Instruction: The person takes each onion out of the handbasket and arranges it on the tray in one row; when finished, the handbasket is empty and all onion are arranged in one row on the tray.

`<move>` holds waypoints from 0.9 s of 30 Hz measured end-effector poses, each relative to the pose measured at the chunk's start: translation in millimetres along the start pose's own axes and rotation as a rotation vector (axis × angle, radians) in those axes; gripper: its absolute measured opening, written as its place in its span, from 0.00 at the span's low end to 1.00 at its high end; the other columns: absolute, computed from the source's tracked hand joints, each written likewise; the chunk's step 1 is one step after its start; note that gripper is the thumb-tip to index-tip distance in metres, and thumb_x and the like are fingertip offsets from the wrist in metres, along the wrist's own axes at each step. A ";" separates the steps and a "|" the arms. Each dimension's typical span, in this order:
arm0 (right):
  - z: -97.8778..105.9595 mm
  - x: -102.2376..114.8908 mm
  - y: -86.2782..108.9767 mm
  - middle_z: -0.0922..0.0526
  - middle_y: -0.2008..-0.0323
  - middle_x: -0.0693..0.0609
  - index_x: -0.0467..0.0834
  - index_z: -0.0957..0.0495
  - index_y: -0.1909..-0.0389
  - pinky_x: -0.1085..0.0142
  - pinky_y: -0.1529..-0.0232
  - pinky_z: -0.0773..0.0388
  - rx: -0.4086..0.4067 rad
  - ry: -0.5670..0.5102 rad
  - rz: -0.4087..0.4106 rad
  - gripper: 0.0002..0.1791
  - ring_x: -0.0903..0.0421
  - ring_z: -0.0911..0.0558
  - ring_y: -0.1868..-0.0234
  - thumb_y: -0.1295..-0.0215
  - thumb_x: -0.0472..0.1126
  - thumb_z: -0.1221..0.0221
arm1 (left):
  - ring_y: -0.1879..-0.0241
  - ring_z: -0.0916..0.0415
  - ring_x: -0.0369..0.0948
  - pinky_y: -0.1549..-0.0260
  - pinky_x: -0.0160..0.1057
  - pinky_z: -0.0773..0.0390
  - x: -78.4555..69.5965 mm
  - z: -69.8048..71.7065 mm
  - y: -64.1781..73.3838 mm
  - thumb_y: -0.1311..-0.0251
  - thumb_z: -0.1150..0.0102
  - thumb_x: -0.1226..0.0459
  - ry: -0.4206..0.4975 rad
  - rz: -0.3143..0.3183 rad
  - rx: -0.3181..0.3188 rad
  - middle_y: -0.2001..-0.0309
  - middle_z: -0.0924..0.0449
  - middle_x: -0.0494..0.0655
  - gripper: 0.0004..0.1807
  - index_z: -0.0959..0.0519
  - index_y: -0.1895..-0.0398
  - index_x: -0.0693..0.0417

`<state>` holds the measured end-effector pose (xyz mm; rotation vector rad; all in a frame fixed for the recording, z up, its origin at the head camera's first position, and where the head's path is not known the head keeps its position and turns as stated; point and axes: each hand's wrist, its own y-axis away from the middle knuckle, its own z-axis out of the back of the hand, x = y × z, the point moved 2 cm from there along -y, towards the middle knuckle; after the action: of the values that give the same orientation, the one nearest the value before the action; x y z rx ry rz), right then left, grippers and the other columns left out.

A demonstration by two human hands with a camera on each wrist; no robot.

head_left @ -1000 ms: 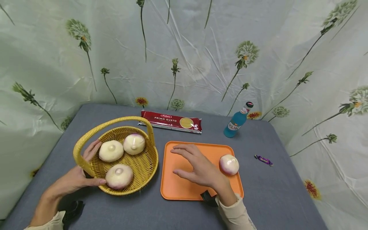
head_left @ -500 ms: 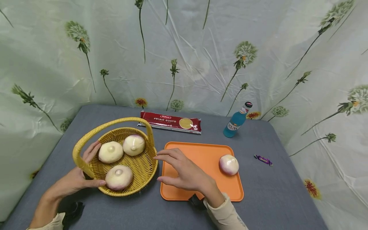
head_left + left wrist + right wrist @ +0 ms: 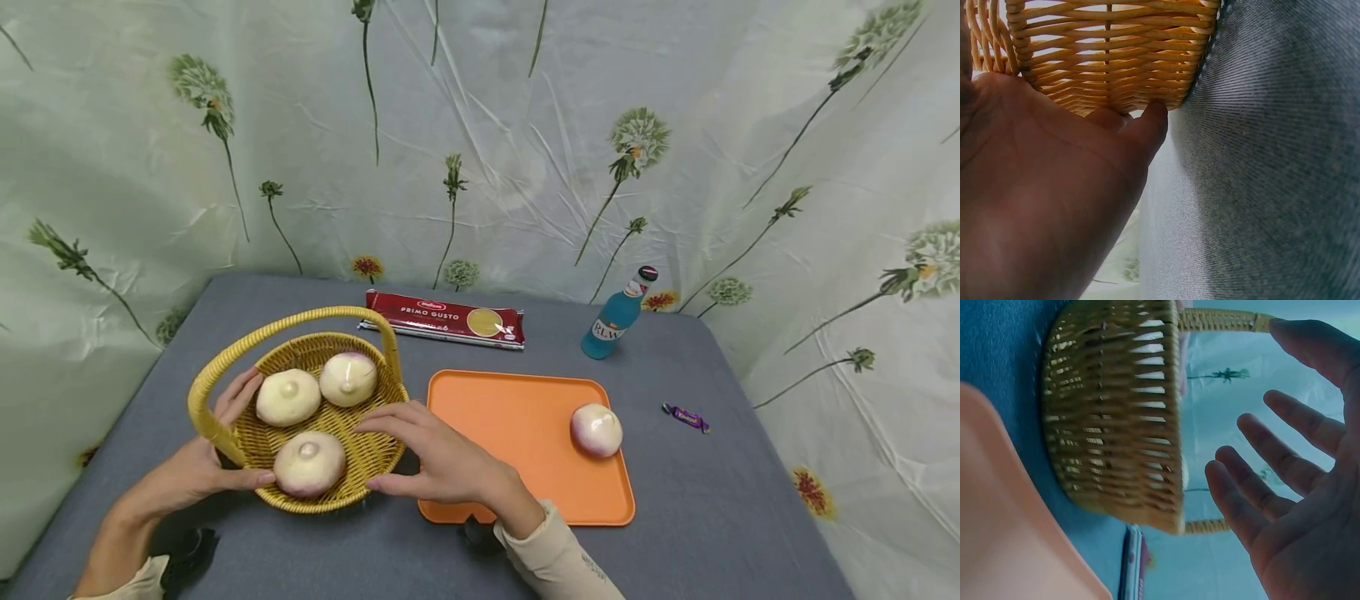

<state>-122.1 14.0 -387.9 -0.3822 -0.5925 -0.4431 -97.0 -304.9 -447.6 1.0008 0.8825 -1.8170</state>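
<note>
A yellow wicker basket (image 3: 375, 458) with an arched handle stands at the left of the table. Inside it lie three white-and-purple turnips: one at the left (image 3: 288, 397), another at the back (image 3: 348, 379), the third at the front (image 3: 309, 463). My left hand (image 3: 187, 471) holds the basket's left side, thumb at the front rim and fingers round behind. My right hand (image 3: 442, 454), fingers spread and holding nothing, hovers over the basket's right rim. In the right wrist view, the open fingers (image 3: 1285, 453) show beside the woven wall.
An orange tray (image 3: 517, 433) lies right of the basket, bearing one more turnip (image 3: 597, 430) at its right side. Behind are a red spaghetti pack (image 3: 446, 319) and a blue bottle (image 3: 617, 317). A purple wrapped candy (image 3: 686, 417) lies at the right.
My right hand has moved left from above the orange tray to the basket's right rim. The left hand stays at the basket, and the turnips have not moved.
</note>
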 end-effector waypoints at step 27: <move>-42.1 0.2 -49.3 0.27 0.34 0.58 0.51 0.28 0.33 0.74 0.32 0.42 0.063 0.050 0.020 0.29 0.67 0.34 0.33 0.33 0.53 0.36 | 0.26 0.73 0.22 0.43 0.14 0.58 2.0 0.1 0.1 0.58 0.27 0.76 -0.038 -0.014 -0.004 0.19 0.78 0.46 0.70 0.67 0.18 0.49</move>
<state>-127.8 -46.9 -409.4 -0.3155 -0.5521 -0.4122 -97.5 -305.7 -449.4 0.9560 0.8717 -1.8395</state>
